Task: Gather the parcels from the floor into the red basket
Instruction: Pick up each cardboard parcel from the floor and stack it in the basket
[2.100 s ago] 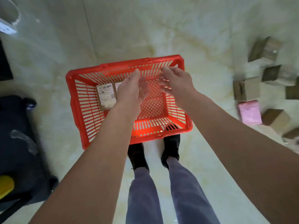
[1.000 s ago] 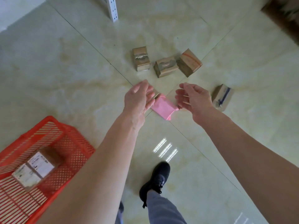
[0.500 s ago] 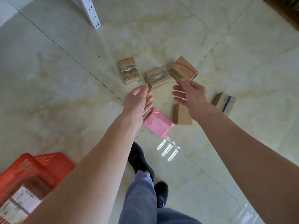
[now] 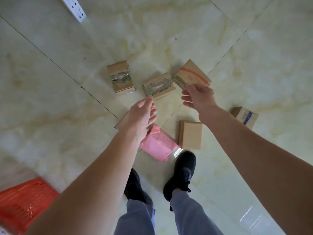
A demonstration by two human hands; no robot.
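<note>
Hands [image 4: 143, 114] apart above parcels [image 4: 159, 86]

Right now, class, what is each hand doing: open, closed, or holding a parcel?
Left hand: open, fingers relaxed, holding nothing, above the parcels.
Right hand: open, fingers loosely spread, holding nothing.

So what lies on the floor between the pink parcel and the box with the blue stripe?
In the head view, a plain brown box lies between the pink parcel and the blue-striped box; the right forearm crosses above that stretch.
</note>
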